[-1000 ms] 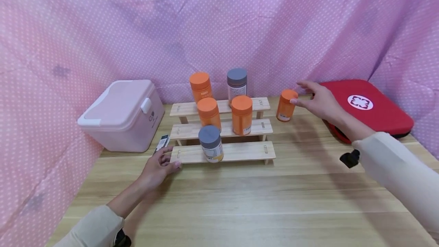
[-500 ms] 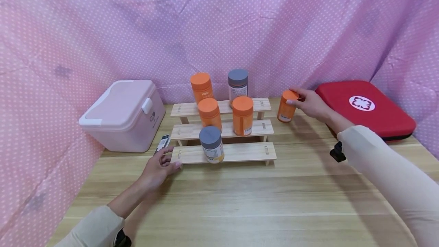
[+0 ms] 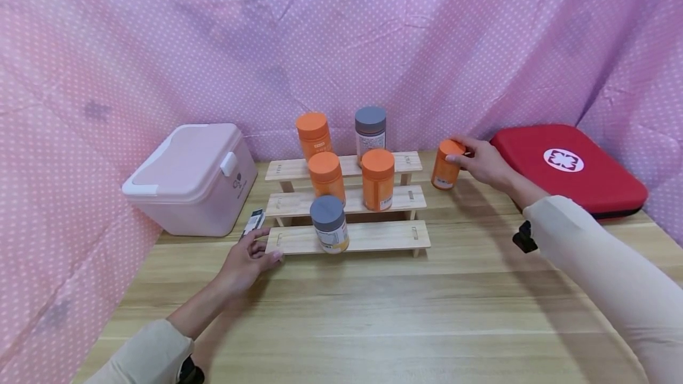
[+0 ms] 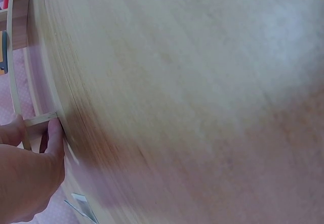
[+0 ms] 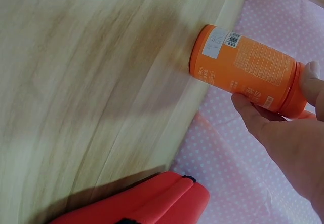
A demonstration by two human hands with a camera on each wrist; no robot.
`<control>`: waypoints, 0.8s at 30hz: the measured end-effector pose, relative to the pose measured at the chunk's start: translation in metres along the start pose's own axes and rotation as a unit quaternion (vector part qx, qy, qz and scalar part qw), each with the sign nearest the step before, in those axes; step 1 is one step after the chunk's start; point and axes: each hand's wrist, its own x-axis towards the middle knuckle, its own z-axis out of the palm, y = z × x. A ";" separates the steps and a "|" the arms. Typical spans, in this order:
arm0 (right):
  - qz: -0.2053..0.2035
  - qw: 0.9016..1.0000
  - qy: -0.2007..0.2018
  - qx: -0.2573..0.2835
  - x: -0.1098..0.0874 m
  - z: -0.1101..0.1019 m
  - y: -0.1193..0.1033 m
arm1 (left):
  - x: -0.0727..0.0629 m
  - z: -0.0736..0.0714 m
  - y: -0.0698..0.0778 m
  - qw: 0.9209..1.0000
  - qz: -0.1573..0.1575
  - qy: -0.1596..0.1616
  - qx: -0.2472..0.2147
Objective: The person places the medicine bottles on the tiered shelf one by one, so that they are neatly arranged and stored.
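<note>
My right hand [image 3: 482, 163] grips an orange pill bottle [image 3: 444, 169] near its cap, thumb in front and fingers behind. The bottle stands upright on the table, right of a three-step wooden rack [image 3: 384, 234]. In the right wrist view, the bottle [image 5: 248, 72] shows a printed label and barcode. My left hand [image 3: 242, 262] pinches the left end of the rack's lowest step; the left wrist view shows its fingers at the rack's leg [image 4: 41, 119]. On the lowest step sits a grey-capped bottle [image 3: 329, 227]. Two orange bottles [image 3: 377, 182] occupy the middle step.
An orange bottle [image 3: 313, 135] and a grey-capped bottle [image 3: 370, 132] stand on the top step. At the left is a lidded pink box [image 3: 192, 179], with a small labelled item [image 3: 253, 221] beside it. A red first-aid case [image 3: 576, 173] lies at the right, behind my right forearm. Pink dotted cloth [image 3: 341, 34] hangs behind.
My right hand has moved left and closed on the orange pill bottle's upper part. The bottle stays in place, and my left hand has kept its hold on the rack.
</note>
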 end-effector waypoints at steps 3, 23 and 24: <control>-0.001 1.000 0.003 -0.003 0.000 0.000 0.000 | 0.000 0.000 0.000 1.000 0.002 -0.002 0.001; -0.036 0.998 0.007 -0.046 -0.053 -0.031 -0.014 | -0.002 0.001 0.001 1.000 -0.002 0.003 0.000; -0.040 0.998 0.010 -0.044 -0.057 -0.032 -0.015 | -0.002 0.001 0.001 1.000 -0.003 0.004 0.000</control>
